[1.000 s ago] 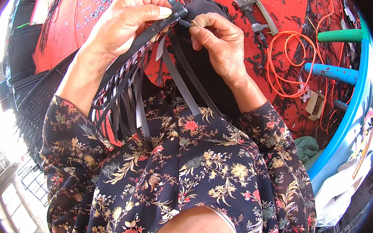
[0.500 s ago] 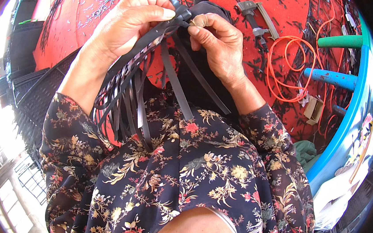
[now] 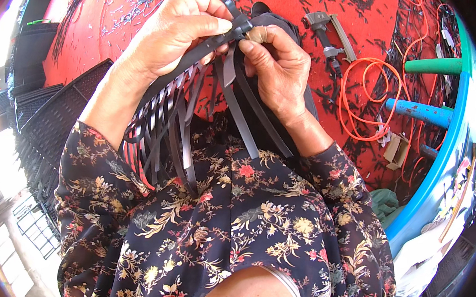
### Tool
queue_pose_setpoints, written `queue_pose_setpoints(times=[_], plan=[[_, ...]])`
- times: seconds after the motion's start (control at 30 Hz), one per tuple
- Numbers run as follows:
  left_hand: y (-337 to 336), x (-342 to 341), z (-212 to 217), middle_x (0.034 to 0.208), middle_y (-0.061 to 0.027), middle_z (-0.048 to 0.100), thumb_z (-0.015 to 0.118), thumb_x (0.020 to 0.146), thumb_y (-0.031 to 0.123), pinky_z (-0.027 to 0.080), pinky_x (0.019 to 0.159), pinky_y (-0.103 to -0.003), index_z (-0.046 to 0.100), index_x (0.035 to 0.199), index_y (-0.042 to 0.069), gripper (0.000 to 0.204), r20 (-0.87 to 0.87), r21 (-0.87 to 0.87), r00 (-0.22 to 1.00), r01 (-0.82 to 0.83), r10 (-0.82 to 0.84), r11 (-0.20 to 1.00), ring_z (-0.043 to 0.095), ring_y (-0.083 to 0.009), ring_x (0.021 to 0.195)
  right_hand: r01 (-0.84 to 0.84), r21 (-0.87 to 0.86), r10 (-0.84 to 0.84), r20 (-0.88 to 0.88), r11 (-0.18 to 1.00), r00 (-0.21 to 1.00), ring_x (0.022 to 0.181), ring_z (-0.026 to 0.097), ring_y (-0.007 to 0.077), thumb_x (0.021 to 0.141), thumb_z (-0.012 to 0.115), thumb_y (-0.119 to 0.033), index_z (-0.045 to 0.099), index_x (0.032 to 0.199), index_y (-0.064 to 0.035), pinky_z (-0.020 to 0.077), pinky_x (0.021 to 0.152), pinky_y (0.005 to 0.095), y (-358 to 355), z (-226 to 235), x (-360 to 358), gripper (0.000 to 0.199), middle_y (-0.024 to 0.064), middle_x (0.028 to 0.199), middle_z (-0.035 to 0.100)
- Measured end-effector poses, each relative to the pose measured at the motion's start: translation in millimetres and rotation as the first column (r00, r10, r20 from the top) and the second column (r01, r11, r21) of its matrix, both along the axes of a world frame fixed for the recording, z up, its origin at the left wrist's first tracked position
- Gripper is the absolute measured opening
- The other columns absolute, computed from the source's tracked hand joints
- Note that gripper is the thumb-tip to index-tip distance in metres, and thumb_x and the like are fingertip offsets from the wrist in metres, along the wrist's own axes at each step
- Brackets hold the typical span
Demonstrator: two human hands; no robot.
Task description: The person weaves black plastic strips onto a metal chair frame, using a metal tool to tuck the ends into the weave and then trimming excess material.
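My left hand (image 3: pixel 171 32) is closed around a dark frame bar (image 3: pixel 192 58), thumb pressed near its corner. Several flat black strips (image 3: pixel 239 117) hang from the bar toward my lap, some crossing as a loose weave. My right hand (image 3: pixel 279 67) pinches at the corner beside the left fingertips, thumb against index finger. A black strip runs into this pinch; its end is hidden by the fingers. Something tan covers part of the right index finger.
A nail gun (image 3: pixel 324 40) lies on the red floor covering (image 3: pixel 112 2) among scattered black offcuts, with a coiled orange hose (image 3: pixel 341 95) beside it. A blue-rimmed stool or table with legs (image 3: pixel 422 111) stands right. A small cardboard box (image 3: pixel 396 151) lies near it. Dark woven panels (image 3: pixel 63 105) are stacked left.
Both hands and the frame bar shift slightly; the left hand moves a little right, closer to the right hand. The hanging strips swing a little to the right.
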State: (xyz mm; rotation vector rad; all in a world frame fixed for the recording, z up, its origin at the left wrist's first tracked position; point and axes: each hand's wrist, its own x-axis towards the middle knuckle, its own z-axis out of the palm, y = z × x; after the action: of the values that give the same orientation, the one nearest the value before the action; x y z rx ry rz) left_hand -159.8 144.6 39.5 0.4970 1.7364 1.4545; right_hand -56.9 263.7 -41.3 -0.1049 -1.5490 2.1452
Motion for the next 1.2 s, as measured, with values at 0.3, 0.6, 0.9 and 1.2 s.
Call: queue_pose_setpoints(times=[0.3, 0.6, 0.9, 1.2], plan=[[0.1, 9.0, 1.3, 0.074, -0.0046, 0.059, 0.058, 0.083, 0.009, 0.045, 0.054, -0.018, 0.053, 0.096, -0.002, 0.017, -0.138, -0.113, 0.99, 0.016, -0.031, 0.993, 0.057, -0.0074, 0.062, -0.079, -0.032, 0.078, -0.025, 0.996, 0.997, 0.055, 0.044, 0.0014, 0.084, 0.061, -0.002, 0.054, 0.078, -0.0031, 0.0374, 0.048, 0.0172, 5.3, -4.9, 7.4, 0.009, -0.0043, 0.067, 0.05], [10.4, -0.8, 20.1, 0.074, 0.0023, 0.056, 0.061, 0.079, 0.006, 0.041, 0.063, -0.019, 0.06, 0.084, 0.0, 0.008, -0.469, -0.38, 0.845, 0.068, -0.255, 0.922, 0.051, -0.0038, 0.068, -0.118, -0.068, 0.119, -0.001, 0.991, 0.993, 0.054, 0.044, 0.0016, 0.085, 0.06, -0.003, 0.055, 0.08, -0.002, 0.0374, 0.048, 0.017, 8.2, -8.9, 7.4, 0.007, -0.0035, 0.068, 0.051], [21.5, -4.2, 17.0, 0.066, 0.004, 0.05, 0.056, 0.074, 0.001, 0.037, 0.051, -0.019, 0.056, 0.077, 0.0, 0.003, -0.559, -0.459, 0.737, 0.105, -0.379, 0.882, 0.046, -0.0014, 0.058, -0.086, -0.015, 0.086, 0.004, 0.996, 0.996, 0.054, 0.044, 0.0017, 0.084, 0.06, -0.002, 0.055, 0.079, -0.0018, 0.0369, 0.047, 0.017, 9.5, -8.8, 8.3, 0.007, -0.0034, 0.068, 0.05], [3.1, 2.3, 20.4, 0.073, 0.0019, 0.054, 0.058, 0.078, 0.002, 0.039, 0.056, -0.018, 0.058, 0.081, 0.0, 0.004, -0.396, -0.233, 0.902, 0.082, -0.171, 0.969, 0.048, -0.0024, 0.062, -0.117, -0.004, 0.117, 0.0, 0.993, 0.993, 0.054, 0.043, 0.0014, 0.083, 0.06, 0.0, 0.054, 0.079, -0.0025, 0.0364, 0.047, 0.0173, 9.1, -8.0, 9.9, 0.008, -0.0039, 0.066, 0.049]])
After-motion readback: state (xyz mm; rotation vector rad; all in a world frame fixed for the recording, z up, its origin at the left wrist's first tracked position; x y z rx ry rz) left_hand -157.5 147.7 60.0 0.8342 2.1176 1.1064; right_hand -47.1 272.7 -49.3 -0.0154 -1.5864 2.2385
